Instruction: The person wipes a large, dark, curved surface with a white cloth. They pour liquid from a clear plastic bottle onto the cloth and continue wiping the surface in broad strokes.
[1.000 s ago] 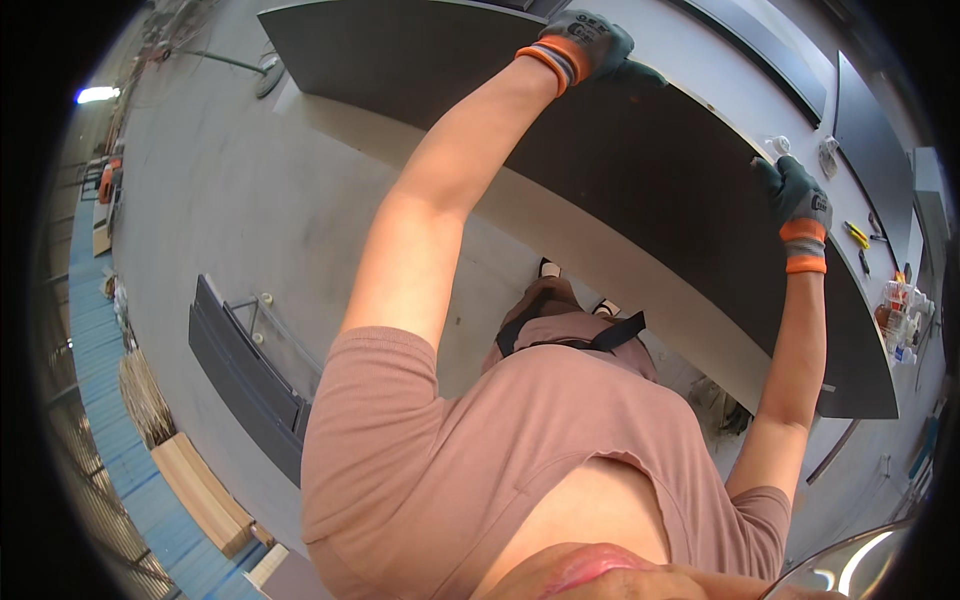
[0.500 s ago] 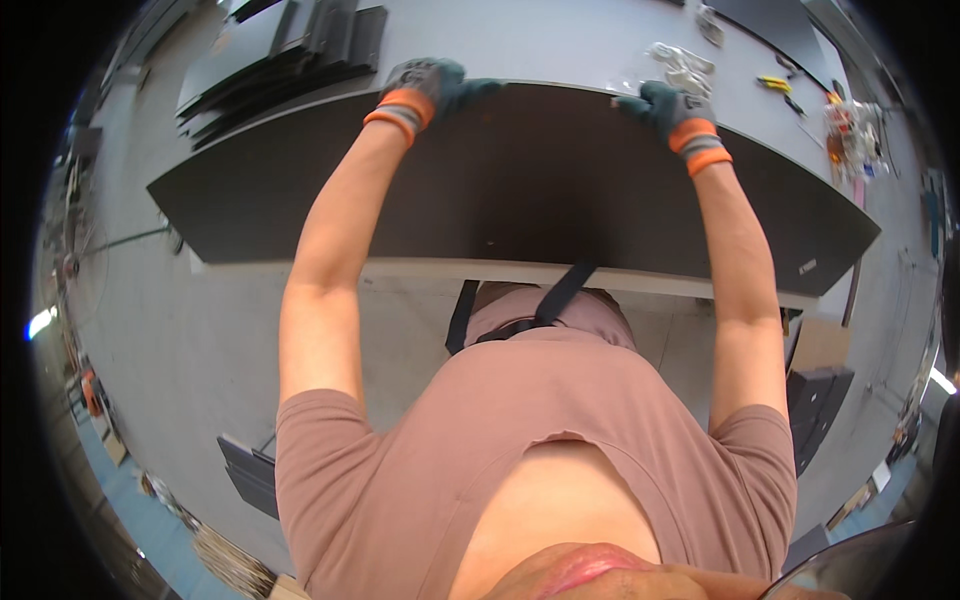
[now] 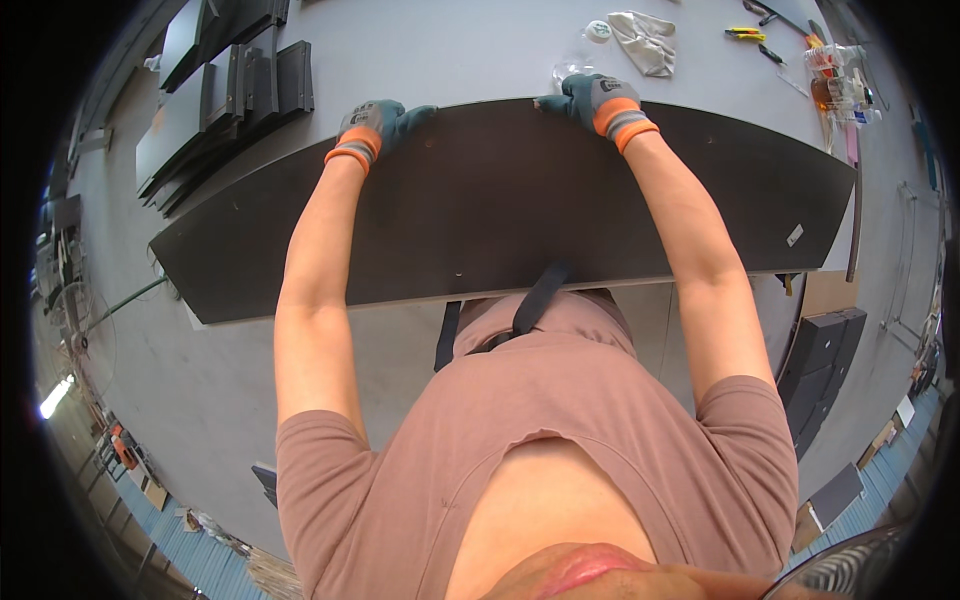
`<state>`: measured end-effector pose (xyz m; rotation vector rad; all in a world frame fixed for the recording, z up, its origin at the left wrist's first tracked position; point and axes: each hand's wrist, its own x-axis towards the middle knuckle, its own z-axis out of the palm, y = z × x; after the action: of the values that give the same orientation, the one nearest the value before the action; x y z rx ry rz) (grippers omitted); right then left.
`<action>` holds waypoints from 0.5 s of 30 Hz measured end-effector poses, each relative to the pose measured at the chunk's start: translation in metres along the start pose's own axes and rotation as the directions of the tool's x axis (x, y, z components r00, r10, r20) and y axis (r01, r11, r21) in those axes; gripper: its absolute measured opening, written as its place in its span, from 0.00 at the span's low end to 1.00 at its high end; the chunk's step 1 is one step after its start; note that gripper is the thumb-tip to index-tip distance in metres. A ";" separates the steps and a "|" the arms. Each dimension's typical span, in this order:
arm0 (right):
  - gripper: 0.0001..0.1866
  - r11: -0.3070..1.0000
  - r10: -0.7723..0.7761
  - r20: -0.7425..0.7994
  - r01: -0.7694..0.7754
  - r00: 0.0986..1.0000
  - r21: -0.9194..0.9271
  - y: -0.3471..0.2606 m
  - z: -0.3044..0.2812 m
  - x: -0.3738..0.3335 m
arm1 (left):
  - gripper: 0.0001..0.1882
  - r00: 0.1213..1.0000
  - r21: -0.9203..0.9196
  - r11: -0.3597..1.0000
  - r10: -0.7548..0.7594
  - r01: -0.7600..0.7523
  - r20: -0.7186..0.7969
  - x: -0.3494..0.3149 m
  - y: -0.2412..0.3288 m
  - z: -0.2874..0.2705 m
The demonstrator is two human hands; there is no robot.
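A long dark board [image 3: 500, 200] lies flat across the pale worktable [image 3: 440, 45], its near edge close to my waist. My left hand [image 3: 376, 124], in a grey-green glove with an orange cuff, grips the board's far edge left of centre, fingers over the edge and thumb pointing inward. Farther right along that same edge, my right hand [image 3: 598, 96] holds on in a matching glove. The fingertips beyond the edge are partly hidden. Just past my right hand are a clear plastic bag [image 3: 574, 66] and a crumpled whitish cloth [image 3: 643, 42].
Stacked dark panels [image 3: 235, 95] stand at the far left of the table. At the far right are a yellow cutter [image 3: 745, 34] and a transparent container [image 3: 838, 82] with small items. More dark panels [image 3: 822, 365] lean beside the table at right.
The board has come toward me, and the table's pale near edge no longer shows along most of its front. Both hands moved with it, still gripping. The whole view has shifted too.
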<state>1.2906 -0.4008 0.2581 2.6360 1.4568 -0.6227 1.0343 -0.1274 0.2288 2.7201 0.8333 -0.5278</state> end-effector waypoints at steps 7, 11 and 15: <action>0.38 0.996 0.021 0.090 -0.028 0.996 0.082 0.008 0.030 0.021 | 0.44 0.980 -0.123 0.987 -0.083 0.106 0.182 0.011 0.017 0.019; 0.39 0.984 0.057 0.177 -0.085 0.982 0.156 0.011 0.044 0.034 | 0.43 0.973 -0.096 0.984 -0.131 0.152 0.192 0.022 0.023 0.031; 0.40 0.980 0.065 0.193 -0.099 0.979 0.174 0.013 0.052 0.039 | 0.43 0.962 -0.084 0.979 -0.166 0.188 0.217 0.026 0.027 0.036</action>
<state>1.3033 -0.3893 0.1941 2.6658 1.2882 -1.0093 1.0604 -0.1487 0.1891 2.4567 1.0216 -0.7704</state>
